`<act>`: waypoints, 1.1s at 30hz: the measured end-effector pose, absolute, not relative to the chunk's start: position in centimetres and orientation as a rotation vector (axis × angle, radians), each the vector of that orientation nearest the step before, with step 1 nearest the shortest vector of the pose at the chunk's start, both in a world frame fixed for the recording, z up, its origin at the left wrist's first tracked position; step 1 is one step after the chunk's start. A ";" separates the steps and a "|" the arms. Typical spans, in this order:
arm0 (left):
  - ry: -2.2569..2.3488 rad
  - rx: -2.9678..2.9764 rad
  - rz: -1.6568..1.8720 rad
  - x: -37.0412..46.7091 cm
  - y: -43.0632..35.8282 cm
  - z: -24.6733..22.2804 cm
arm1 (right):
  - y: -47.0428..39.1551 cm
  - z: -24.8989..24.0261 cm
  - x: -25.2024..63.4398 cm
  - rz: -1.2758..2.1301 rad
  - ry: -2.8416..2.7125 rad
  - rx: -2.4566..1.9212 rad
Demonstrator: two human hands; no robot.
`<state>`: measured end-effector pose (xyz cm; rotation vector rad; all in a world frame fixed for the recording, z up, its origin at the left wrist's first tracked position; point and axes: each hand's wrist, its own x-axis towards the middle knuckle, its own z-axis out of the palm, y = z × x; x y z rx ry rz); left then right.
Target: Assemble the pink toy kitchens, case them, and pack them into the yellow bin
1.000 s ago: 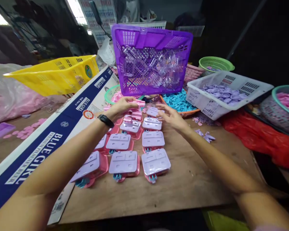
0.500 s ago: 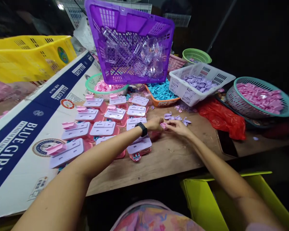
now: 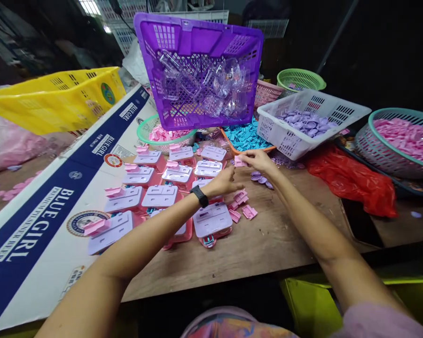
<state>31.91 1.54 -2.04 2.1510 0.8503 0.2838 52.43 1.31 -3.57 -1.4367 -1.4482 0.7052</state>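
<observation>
I am mid-assembly, my right hand [image 3: 256, 160] pinching a small pink clip [image 3: 238, 161] at twelve o'clock of my loosely spread, empty left hand [image 3: 223, 183], and next it needs careful seating on a lilac-lidded case [image 3: 207, 169].

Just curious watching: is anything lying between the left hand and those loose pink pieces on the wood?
Nothing visible. The left hand hovers just above the loose pink pieces on the table, apart from them.
</observation>
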 end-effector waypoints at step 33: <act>1.186 2.808 0.228 27.3 14.7 -1.1 | 14.7 -4.3 44.8 0.184 -1.852 -1.611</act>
